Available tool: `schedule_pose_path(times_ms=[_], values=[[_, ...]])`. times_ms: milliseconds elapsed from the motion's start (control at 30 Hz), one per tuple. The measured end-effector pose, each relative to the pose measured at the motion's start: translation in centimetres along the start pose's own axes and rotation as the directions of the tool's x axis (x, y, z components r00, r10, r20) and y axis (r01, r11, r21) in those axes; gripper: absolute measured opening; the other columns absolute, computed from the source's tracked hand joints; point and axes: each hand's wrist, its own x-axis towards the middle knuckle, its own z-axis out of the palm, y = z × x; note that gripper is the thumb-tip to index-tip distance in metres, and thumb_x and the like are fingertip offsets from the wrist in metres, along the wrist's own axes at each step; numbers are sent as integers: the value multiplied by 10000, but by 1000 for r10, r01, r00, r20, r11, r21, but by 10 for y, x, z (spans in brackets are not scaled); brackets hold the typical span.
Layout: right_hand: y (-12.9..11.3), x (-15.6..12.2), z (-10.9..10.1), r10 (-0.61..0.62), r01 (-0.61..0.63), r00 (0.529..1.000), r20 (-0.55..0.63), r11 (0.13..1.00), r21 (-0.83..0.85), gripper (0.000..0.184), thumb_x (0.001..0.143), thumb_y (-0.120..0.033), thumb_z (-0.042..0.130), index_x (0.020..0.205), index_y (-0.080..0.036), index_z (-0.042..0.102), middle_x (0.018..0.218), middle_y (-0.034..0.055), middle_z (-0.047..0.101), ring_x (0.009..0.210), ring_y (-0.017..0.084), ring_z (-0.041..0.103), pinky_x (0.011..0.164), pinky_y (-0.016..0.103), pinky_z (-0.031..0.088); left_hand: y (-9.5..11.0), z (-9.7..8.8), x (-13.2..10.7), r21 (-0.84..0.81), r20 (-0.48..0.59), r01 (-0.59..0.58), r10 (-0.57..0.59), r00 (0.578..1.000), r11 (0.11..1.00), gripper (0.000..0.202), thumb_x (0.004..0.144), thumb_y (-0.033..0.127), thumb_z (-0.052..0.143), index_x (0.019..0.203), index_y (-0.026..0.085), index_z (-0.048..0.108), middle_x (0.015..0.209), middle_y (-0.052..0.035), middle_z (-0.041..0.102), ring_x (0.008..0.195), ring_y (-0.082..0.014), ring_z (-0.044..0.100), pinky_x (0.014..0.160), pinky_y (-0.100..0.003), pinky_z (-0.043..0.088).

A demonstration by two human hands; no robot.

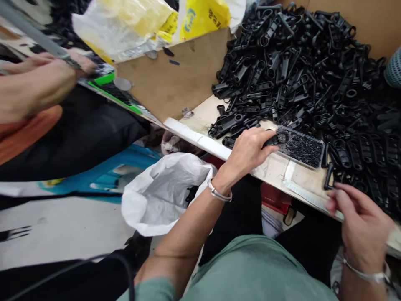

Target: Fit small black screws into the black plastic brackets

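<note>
My left hand (250,147) pinches a black plastic part (272,139) with a ring-shaped end between thumb and fingers. That part is over the left end of a shallow clear tray (318,164), which holds many tiny black pieces (302,148). My right hand (360,217) is near the table edge, its thumb and fingers pressed together. An L-shaped black part (328,176) is right at its fingertips; whether the fingers grip it or something smaller, I cannot tell.
A large heap of black plastic parts (282,71) covers the table's back, with rows of them (366,152) at right. A cardboard divider (178,79) stands left. Below the edge is an open white sack (150,196). Another person's hands (46,79) work at far left.
</note>
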Motion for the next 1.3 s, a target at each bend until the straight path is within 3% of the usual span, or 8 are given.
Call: schedule_pose_path(times_ms=[67, 167, 367, 567, 833, 1200, 1300], values=[[-5, 14, 20, 32, -51, 990, 138, 989, 137, 273, 827, -373, 755, 1029, -192, 723, 868, 48, 712, 597, 112, 624, 507, 215, 543, 16, 6, -9, -64, 22, -52, 54, 998, 997, 304, 845, 330, 704, 1101, 166, 698, 919, -62, 706, 868, -199, 652, 794, -313, 497], [-7, 30, 40, 85, -186, 938, 336, 942, 281, 432, 807, -425, 763, 1171, -219, 656, 996, 66, 713, 718, 153, 673, 555, 249, 572, 31, 14, -19, -148, 30, -101, 106, 994, 984, 280, 861, 336, 684, 1083, 165, 694, 907, -48, 713, 865, -185, 670, 795, -300, 521], [-7, 33, 47, 152, -349, 878, 454, 852, 389, 488, 791, -442, 779, 1209, -254, 613, 970, 25, 700, 835, 188, 705, 684, 295, 609, 45, 26, -27, -243, 79, -144, 167, 983, 959, 198, 896, 307, 638, 971, 135, 701, 854, -53, 717, 801, -167, 666, 740, -283, 519], [-1, 32, 44, 198, -392, 881, 430, 814, 429, 395, 757, -395, 813, 1090, -224, 687, 950, 24, 710, 798, 163, 703, 695, 272, 610, 49, 34, -27, -293, 125, -115, 157, 980, 949, 187, 880, 262, 658, 1017, 141, 696, 895, -60, 730, 827, -177, 671, 758, -299, 522], [6, 32, 45, 205, -386, 885, 417, 824, 414, 431, 707, -388, 848, 1075, -225, 694, 968, 19, 717, 755, 158, 707, 700, 286, 624, 48, 38, -27, -277, 131, -118, 160, 978, 954, 213, 896, 324, 638, 1008, 157, 707, 915, -67, 732, 858, -191, 680, 788, -320, 536], [10, 28, 47, 243, -442, 867, 435, 778, 446, 355, 739, -340, 838, 1060, -239, 725, 982, 23, 721, 780, 136, 701, 701, 225, 614, 46, 41, -29, -319, 150, -80, 133, 980, 944, 229, 864, 220, 663, 1079, 150, 698, 965, -77, 740, 900, -202, 677, 825, -319, 526], [7, 24, 46, 295, -435, 886, 359, 798, 418, 362, 713, -314, 856, 1046, -223, 747, 967, 44, 723, 717, 121, 688, 681, 189, 610, 50, 40, -31, -309, 191, -99, 164, 968, 946, 258, 886, 218, 637, 1125, 133, 682, 1007, -91, 739, 949, -213, 676, 876, -318, 517]])
